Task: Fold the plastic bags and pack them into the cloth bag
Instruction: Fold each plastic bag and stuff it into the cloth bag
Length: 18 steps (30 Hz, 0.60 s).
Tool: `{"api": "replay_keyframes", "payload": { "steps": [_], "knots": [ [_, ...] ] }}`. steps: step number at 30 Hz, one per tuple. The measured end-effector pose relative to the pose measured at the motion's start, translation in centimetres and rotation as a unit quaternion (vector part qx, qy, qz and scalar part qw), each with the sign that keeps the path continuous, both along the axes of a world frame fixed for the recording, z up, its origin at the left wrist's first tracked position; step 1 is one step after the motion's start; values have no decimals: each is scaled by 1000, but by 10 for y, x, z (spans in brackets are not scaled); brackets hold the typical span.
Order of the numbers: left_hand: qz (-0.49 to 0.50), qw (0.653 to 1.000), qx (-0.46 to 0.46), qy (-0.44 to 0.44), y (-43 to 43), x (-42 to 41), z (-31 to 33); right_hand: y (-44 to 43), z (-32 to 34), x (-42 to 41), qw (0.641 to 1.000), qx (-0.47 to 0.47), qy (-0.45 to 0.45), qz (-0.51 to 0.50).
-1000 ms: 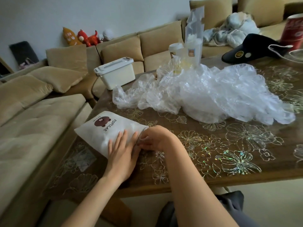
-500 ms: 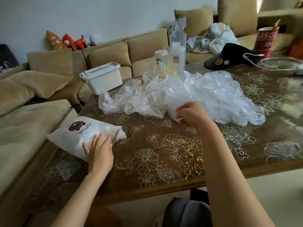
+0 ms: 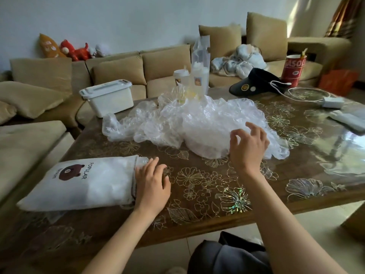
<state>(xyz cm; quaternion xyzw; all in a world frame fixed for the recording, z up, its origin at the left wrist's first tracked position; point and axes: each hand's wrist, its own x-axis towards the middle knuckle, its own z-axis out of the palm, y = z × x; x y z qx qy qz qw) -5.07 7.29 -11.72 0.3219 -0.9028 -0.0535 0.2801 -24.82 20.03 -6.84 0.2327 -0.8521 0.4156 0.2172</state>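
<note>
A white cloth bag (image 3: 85, 184) with a brown bear print and the word POPULAR lies on the table's left side, its mouth facing right and plastic showing inside. My left hand (image 3: 152, 184) rests flat at the bag's mouth, fingers relaxed. A big heap of crumpled clear plastic bags (image 3: 189, 123) covers the table's middle. My right hand (image 3: 248, 143) hovers at the heap's near right part, fingers spread and slightly bent, holding nothing.
The brown table (image 3: 217, 190) has a flower-patterned glass top. A white lidded box (image 3: 107, 97) stands at the back left, drink cups (image 3: 180, 77) behind the heap, a black visor (image 3: 254, 83), a red cup (image 3: 293, 70) and a charger cable (image 3: 331, 101) at the back right. Sofas surround the table.
My right hand left the cloth bag's mouth, went right to the plastic heap and now opens over it. My left hand stayed at the bag's mouth. The view swung right.
</note>
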Motion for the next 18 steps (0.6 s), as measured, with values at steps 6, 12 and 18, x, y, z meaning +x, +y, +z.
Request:
{"api": "replay_keyframes", "payload": {
  "steps": [6, 12, 18],
  "knots": [
    [2, 998, 55, -26, -19, 28, 6, -20, 3, 33, 996, 16, 80, 39],
    [-49, 990, 50, -123, -50, 75, 24, -49, -2, 107, 939, 109, 186, 266],
    [-18, 988, 142, 58, -31, 71, 43, -60, -18, 155, 823, 240, 157, 490]
  ]
}}
